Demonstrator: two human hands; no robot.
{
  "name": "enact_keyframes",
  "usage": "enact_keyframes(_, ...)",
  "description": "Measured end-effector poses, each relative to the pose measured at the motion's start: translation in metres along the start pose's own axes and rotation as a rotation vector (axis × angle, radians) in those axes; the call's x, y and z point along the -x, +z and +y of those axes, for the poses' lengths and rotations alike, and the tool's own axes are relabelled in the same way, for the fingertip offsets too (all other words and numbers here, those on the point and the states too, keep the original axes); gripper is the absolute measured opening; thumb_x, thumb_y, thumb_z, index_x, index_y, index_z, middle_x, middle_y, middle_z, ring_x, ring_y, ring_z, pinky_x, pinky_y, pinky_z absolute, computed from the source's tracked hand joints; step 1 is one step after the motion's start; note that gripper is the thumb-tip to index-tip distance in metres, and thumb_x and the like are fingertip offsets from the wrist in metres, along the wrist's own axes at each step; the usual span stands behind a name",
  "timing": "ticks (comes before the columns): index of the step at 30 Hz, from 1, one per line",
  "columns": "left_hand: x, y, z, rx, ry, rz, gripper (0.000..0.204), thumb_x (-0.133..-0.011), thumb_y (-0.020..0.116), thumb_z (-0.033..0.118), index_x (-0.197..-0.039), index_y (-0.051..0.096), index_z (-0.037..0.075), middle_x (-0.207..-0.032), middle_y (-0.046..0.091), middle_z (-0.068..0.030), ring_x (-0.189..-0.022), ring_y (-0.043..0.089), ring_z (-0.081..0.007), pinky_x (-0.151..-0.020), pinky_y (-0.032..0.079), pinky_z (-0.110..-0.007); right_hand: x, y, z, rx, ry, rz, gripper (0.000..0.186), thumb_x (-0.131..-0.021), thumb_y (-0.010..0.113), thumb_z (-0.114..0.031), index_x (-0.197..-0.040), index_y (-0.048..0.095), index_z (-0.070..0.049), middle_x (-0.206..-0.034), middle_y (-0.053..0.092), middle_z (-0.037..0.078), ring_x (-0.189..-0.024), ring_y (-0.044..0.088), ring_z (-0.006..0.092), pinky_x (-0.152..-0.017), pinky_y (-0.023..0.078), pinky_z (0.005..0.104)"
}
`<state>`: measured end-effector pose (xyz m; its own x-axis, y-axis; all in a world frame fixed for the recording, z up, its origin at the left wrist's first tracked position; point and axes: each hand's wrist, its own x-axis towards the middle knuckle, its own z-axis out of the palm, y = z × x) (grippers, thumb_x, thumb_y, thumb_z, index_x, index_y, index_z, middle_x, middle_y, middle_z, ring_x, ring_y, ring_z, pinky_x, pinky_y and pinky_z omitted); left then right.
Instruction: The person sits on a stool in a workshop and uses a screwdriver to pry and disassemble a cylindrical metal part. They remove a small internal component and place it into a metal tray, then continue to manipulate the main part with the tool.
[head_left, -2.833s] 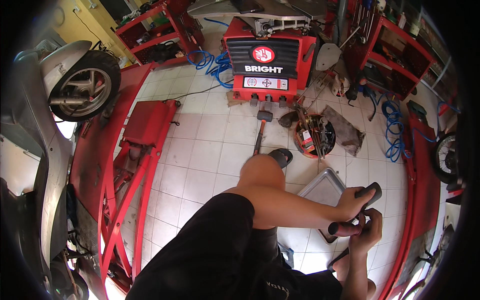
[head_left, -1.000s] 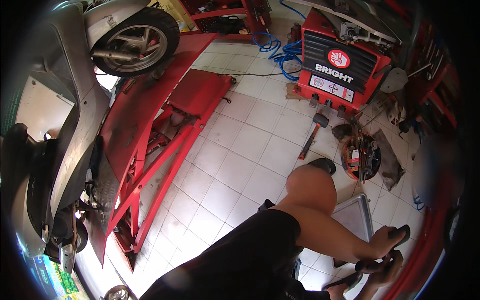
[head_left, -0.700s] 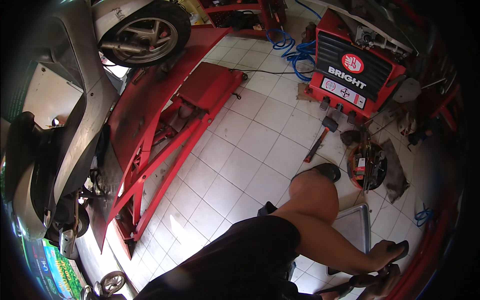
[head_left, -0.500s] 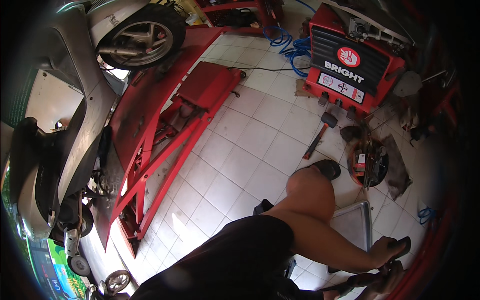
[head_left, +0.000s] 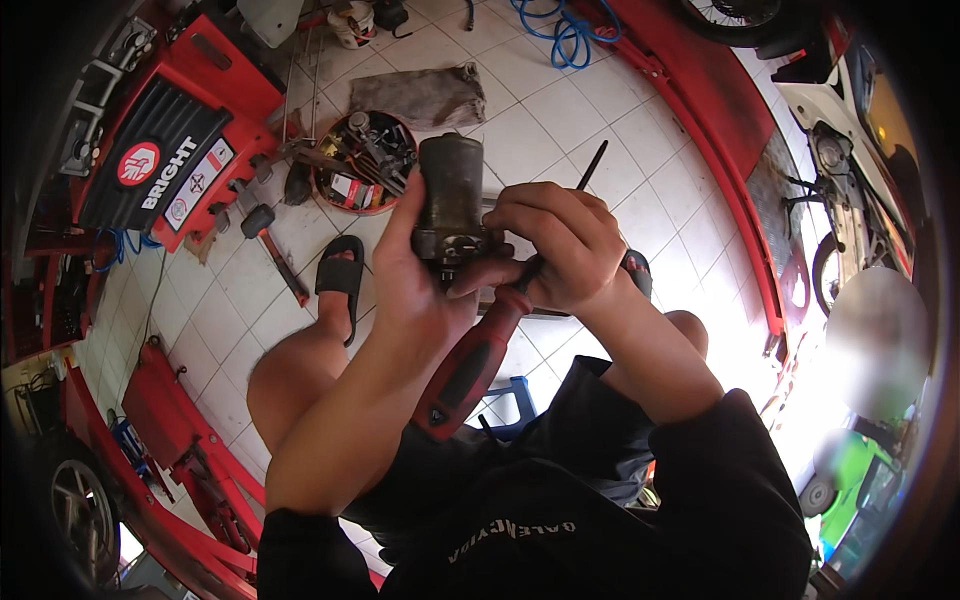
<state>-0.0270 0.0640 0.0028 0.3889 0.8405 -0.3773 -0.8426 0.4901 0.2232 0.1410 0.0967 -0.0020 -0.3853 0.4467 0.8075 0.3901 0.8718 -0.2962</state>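
In my left hand is a dark cylindrical metal part, held upright at the middle of the view, with small fittings at its lower end. My right hand is closed round a screwdriver near the top of its red-and-black handle, some fingertips resting by the part's lower end. The screwdriver's dark shaft runs out beyond my knuckles to the upper right. A metal tray beneath my hands is mostly hidden by them.
A round tub of tools, a grey rag and a mallet lie ahead. A red machine stands left, red lifts flank me, a motorcycle is right, and a blue stool is below.
The view has swung from the left-hand lift round to my hands. These, low at the right edge before, are now central, with the metal part and screwdriver raised into clearer view.
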Motion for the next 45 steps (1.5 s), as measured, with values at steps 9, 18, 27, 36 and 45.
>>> enact_keyframes(9,-0.005,-0.002,0.009,0.123,0.167,0.315,0.037,-0.098,0.063,0.042,-0.111,0.061,0.008,-0.091,0.063,-0.0079,-0.08,0.064,-0.0262,-0.077,0.06,-0.041,-0.001,-0.025,0.0,-0.187,0.811,-0.029,0.028,-0.084,0.083,-0.01,-0.105,0.068,0.002,-0.07,0.052,-0.005,-0.062,0.045,0.0029,-0.057,0.035,0.0213)
enact_keyframes(18,-0.022,-0.025,-0.012,0.0,0.009,0.18,0.046,-0.101,0.054,0.05,-0.112,0.057,0.005,-0.089,0.064,-0.01,-0.078,0.067,-0.0259,-0.068,0.059,-0.036,0.008,-0.015,-0.021,-0.287,0.465,-0.095,0.038,-0.069,0.091,-0.01,-0.102,0.072,0.0,-0.103,0.066,0.01,-0.081,0.067,0.0181,-0.069,0.054,0.029)
enact_keyframes(27,-0.017,-0.002,-0.03,-0.173,0.118,0.102,0.05,-0.104,0.049,0.05,-0.112,0.058,0.001,-0.088,0.062,-0.0084,-0.073,0.066,-0.019,-0.063,0.057,-0.032,0.007,-0.021,-0.029,-0.198,0.503,-0.144,0.035,-0.065,0.089,-0.007,-0.096,0.073,-0.003,-0.109,0.068,0.01,-0.09,0.071,0.0221,-0.072,0.059,0.0312)
enact_keyframes(36,-0.01,-0.001,-0.036,-0.176,0.157,-0.021,0.045,-0.104,0.048,0.049,-0.106,0.057,0.006,-0.087,0.059,-0.0049,-0.072,0.063,-0.0125,-0.059,0.055,-0.025,0.012,-0.025,-0.048,-0.182,0.553,-0.037,0.03,-0.066,0.088,-0.005,-0.091,0.073,-0.001,-0.103,0.069,0.011,-0.087,0.071,0.0224,-0.07,0.057,0.0302)
enact_keyframes(45,-0.011,-0.001,-0.042,-0.138,0.062,-0.017,0.052,-0.1,0.05,0.057,-0.106,0.056,0.006,-0.087,0.058,-0.0051,-0.069,0.062,-0.0119,-0.057,0.053,-0.023,0.023,-0.027,-0.043,-0.239,0.584,-0.006,0.033,-0.066,0.089,-0.008,-0.094,0.074,-0.001,-0.101,0.069,0.01,-0.084,0.07,0.0208,-0.071,0.056,0.0299)
